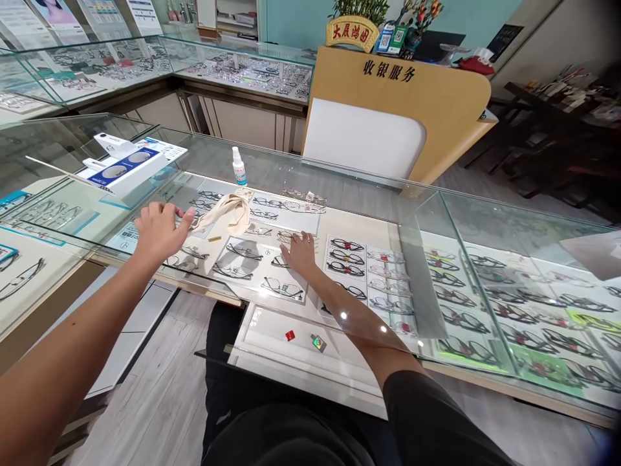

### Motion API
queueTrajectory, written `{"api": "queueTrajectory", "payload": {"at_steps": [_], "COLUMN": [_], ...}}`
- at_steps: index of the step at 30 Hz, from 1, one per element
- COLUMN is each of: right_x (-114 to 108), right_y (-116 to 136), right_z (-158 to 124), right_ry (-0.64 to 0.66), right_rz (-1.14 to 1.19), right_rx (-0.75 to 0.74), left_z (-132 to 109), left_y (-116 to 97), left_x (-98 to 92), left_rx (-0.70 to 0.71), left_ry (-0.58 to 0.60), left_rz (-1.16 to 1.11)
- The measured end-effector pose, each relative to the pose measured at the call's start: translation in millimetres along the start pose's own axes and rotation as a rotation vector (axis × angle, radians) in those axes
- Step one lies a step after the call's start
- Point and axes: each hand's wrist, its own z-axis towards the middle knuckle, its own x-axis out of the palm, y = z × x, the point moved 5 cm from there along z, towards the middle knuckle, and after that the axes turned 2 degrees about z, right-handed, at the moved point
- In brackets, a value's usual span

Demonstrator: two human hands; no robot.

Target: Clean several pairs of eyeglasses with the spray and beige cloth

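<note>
Left hand (161, 228): spreading released fingers just beside the cloth (235, 212), left of centre.
Right hand (301, 256): extending loose fingers over glasses (280, 261), frame centre.
Glass counter (359, 217): probably requiring light pressure.

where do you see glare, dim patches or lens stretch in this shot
Head view: small, bright glare spots show over the right forearm; head view: the dark furniture at upper right is dim, its details hard to make out, and the top right corner falls to black; head view: the left forearm looks enlarged toward the picture's edge, likely wide-lens stretch.
</note>
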Motion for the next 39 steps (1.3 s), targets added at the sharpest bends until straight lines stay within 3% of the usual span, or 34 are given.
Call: {"api": "queueTrajectory", "payload": {"at_steps": [11, 17, 21, 25, 28, 35, 39], "right_x": [3, -18, -33, -38, -44, -58, -90], "right_y": [-8, 16, 60, 105, 123, 117, 107], "right_z": [-3, -20, -51, -95, -129, -189, -225], "right_ry": [0.054, 0.003, 0.040, 0.164, 0.228, 0.479, 0.693], "right_rz": [-0.007, 0.029, 0.108, 0.268, 0.414, 0.799, 1.167], "right_rx": [0.049, -0.015, -0.155, -0.323, -0.374, -0.246, -0.098], "left_z": [0, -1, -2, -2, -1, -1, 0], "left_y": [-2, -5, -5, -4, -4, -5, -3], "left_x": [-2.4, -4.7, -5.4, -5.2, -5.4, -7.1, -5.2], "left_rx": [-0.004, -0.018, -0.014, -0.009, -0.006, -0.002, 0.007], "left_ry": [0.020, 0.032, 0.025, 0.018, 0.021, 0.021, 0.027], "left_rz": [0.008, 0.018, 0.008, -0.007, -0.008, -0.002, -0.012]}}
